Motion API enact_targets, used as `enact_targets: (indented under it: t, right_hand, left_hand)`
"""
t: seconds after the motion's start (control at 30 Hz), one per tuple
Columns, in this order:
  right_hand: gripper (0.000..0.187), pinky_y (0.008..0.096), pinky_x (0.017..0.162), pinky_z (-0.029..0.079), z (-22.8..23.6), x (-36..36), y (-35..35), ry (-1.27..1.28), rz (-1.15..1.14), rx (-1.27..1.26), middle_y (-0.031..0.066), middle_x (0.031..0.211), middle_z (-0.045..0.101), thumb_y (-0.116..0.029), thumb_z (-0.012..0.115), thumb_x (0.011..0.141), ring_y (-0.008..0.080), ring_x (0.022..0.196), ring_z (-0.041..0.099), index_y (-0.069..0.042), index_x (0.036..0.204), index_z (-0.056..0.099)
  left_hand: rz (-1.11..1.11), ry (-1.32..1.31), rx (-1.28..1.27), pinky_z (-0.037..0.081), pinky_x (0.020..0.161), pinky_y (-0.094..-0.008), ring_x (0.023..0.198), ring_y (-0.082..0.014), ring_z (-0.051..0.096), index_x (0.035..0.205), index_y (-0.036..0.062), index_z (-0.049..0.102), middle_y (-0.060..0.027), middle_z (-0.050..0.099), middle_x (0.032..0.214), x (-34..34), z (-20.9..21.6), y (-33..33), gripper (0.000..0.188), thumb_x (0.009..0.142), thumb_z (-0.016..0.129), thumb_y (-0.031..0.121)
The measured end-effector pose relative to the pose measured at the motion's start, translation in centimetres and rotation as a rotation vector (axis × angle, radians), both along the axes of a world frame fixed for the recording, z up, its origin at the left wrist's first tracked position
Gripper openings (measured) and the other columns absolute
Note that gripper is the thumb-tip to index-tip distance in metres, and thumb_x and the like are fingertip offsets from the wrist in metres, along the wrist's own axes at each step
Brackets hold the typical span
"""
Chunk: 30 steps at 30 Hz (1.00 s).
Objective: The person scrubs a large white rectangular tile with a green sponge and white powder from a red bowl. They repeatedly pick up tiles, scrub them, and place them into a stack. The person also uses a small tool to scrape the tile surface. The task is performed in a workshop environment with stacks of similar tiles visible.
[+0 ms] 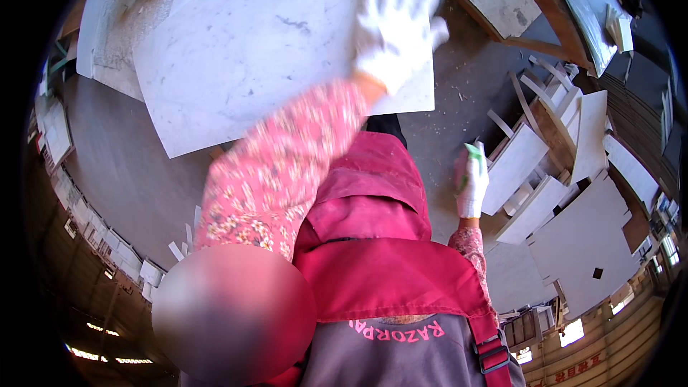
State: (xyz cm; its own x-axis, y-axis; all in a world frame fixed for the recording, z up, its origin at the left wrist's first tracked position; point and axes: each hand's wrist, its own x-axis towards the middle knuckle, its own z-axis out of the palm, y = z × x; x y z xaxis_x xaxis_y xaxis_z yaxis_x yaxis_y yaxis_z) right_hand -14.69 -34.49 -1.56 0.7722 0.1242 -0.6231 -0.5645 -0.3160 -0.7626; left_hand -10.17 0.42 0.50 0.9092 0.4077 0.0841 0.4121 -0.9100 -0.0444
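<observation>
A large white marble slab (pixel 287 50) with faint grey veins lies in front of me. My left hand (pixel 394 36), in a white glove, is over the slab's right part, its fingers spread and slightly blurred by motion. It seems to rest flat on the surface, with the thumb reaching past the slab's right edge. Lower down, beside my red apron (pixel 373 208), my white-gloved right hand (pixel 471 190) is closed around a small green object (pixel 474 150). Its kind cannot be made out, since the fingers cover most of it.
Several stone offcuts (pixel 516 168) are heaped on the floor to the right. At the upper right stands a wooden frame (pixel 559 11) with a sheet-covered top. Behind the slab's left edge is another pale, dusty slab (pixel 118 43). Grey floor (pixel 118 150) stretches along the left.
</observation>
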Motion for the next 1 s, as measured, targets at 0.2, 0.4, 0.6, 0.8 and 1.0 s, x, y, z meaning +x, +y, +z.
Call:
enact_targets:
  t: [0.2,0.4,0.6,0.8,1.0]
  right_hand:
    - [0.053,0.0287,0.091,0.048,-0.6,4.2,0.6,0.107,-0.202,-0.018,0.0022,0.132,0.058,-0.03,0.062,0.099,0.0133,0.108,0.058,-0.009,0.145,0.048]
    - [0.055,0.0289,0.091,0.047,1.0,7.0,9.1,-0.036,-0.096,0.066,0.0046,0.139,0.053,-0.026,0.06,0.099,0.0146,0.109,0.057,-0.004,0.147,0.044]
    - [0.064,0.0329,0.107,0.037,7.6,9.3,23.9,-0.677,0.308,-0.038,0.0123,0.146,0.048,-0.018,0.065,0.095,0.0211,0.125,0.05,-0.001,0.15,0.037]
    - [0.069,0.0408,0.099,0.046,9.0,12.3,38.4,-1.235,0.881,-0.161,0.0151,0.125,0.061,-0.017,0.079,0.078,0.0302,0.113,0.059,-0.011,0.141,0.052]
    - [0.074,0.0449,0.1,0.045,9.0,15.0,51.3,-1.833,1.077,-0.442,0.0094,0.135,0.058,-0.036,0.079,0.078,0.031,0.12,0.055,-0.019,0.143,0.05]
  left_hand:
    - [-0.745,0.373,-1.002,0.034,0.11,-0.0509,0.129,-0.0319,0.048,0.121,0.0145,0.063,-0.0097,0.057,0.132,-12.2,3.5,-15.9,0.049,0.081,0.067,0.044]
    - [-0.421,-0.224,-0.772,0.02,0.12,-0.0522,0.146,-0.0304,0.03,0.143,0.0191,0.05,-0.0064,0.042,0.153,-14.9,3.7,-10.0,0.062,0.088,0.059,0.044]
    - [0.104,0.024,-0.266,0.016,0.12,-0.0554,0.148,-0.0323,0.026,0.15,0.0233,0.042,-0.0068,0.036,0.157,-24.0,3.3,8.1,0.062,0.095,0.048,0.052]
    - [0.851,0.002,-0.007,0.03,0.107,-0.057,0.129,-0.0354,0.041,0.137,0.0161,0.048,-0.012,0.046,0.143,-47.0,2.8,20.1,0.05,0.095,0.049,0.044]
    - [1.291,0.035,-0.098,0.019,0.116,-0.0574,0.146,-0.0411,0.023,0.153,0.0158,0.033,-0.0171,0.028,0.159,-53.5,3.4,19.2,0.062,0.103,0.034,0.051]
